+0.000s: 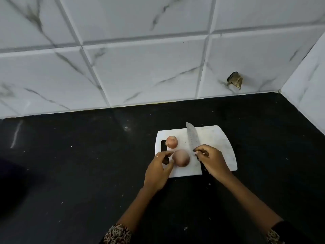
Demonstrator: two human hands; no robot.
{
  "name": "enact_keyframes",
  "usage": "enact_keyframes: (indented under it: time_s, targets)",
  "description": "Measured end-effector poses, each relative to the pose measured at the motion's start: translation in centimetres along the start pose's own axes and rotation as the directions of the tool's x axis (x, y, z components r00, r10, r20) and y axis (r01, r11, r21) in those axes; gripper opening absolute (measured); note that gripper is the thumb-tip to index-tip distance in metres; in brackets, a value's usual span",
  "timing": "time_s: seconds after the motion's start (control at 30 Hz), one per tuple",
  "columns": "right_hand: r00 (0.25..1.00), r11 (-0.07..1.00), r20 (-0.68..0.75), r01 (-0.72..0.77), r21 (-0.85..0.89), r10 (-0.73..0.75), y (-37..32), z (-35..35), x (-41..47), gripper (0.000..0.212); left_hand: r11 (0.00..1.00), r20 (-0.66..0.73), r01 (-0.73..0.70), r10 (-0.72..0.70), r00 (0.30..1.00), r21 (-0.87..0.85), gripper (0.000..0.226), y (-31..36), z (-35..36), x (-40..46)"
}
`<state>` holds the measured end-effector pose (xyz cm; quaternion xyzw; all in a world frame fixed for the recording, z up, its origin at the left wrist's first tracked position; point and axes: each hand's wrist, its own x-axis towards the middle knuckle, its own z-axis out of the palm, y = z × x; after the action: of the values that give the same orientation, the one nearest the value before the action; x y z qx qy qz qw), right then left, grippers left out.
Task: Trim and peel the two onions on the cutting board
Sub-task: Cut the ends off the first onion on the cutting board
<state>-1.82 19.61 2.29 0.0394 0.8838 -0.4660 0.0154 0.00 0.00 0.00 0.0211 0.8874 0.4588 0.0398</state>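
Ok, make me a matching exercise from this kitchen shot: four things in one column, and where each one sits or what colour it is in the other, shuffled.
Things:
1. smaller onion
2. larger onion
3. knife
4. cutting board

Descriptions:
A. white, lying on the black counter
B. held in the right hand, blade pointing away from the person
C. next to the board's handle slot, farther from the person
D. nearer the person, right by the left hand

Pairs: 1-C, 2-D, 3-B, 4-A
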Motion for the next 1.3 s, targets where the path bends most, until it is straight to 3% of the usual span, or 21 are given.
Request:
enact_keyframes:
  time_s: [0.13, 0.27, 0.43, 0.57, 0.93, 1.13, 1.23, 1.3]
  targets:
    - [1.0, 1.0, 0.017, 0.001, -0.028, 0.0, 0.3, 1.0, -0.4, 0.015, 0.999, 0.031, 0.018, -0.019, 0.999, 0.026, 0.047, -0.4, 0.8, -0.2]
    - [0.997, 0.995, 0.011, 0.075, -0.062, -0.075, -0.3, 2.1, 0.0, 0.025, 0.978, -0.013, -0.004, 0.007, 1.0, 0.208, 0.059, -0.4, 1.3, 0.8]
    - [0.99, 0.988, 0.054, 0.137, -0.07, -0.133, 0.1, 3.2, 0.0, 0.033, 0.95, 0.041, 0.021, -0.036, 0.999, 0.312, 0.081, 0.6, 1.7, 1.2]
    - [0.992, 0.991, 0.007, 0.124, -0.057, -0.123, 0.2, 3.9, -0.3, 0.029, 0.951, -0.002, 0.078, -0.081, 0.997, 0.299, 0.058, 0.6, 2.3, 1.4]
    - [1.0, 1.0, -0.02, 0.017, 0.015, -0.017, -0.3, 3.5, 0.1, 0.013, 0.964, 0.049, 0.089, -0.104, 0.993, 0.251, 0.062, 0.7, 2.3, 1.6]
    - [0.995, 0.995, 0.083, -0.054, 0.088, 0.047, 0.0, 2.1, 0.3, 0.009, 0.962, 0.019, 0.112, -0.121, 0.993, 0.247, 0.062, 1.6, 2.6, 1.5]
    - [0.995, 0.993, -0.039, -0.088, 0.076, 0.091, 0.6, 1.5, 0.2, 0.006, 0.96, 0.005, 0.101, -0.106, 0.994, 0.261, 0.059, 2.2, 2.4, 1.5]
    - [0.985, 0.987, -0.152, -0.106, -0.123, 0.087, 1.4, 1.4, 0.1, 0.011, 0.958, -0.013, 0.101, -0.101, 0.995, 0.268, 0.058, 2.6, 2.3, 1.4]
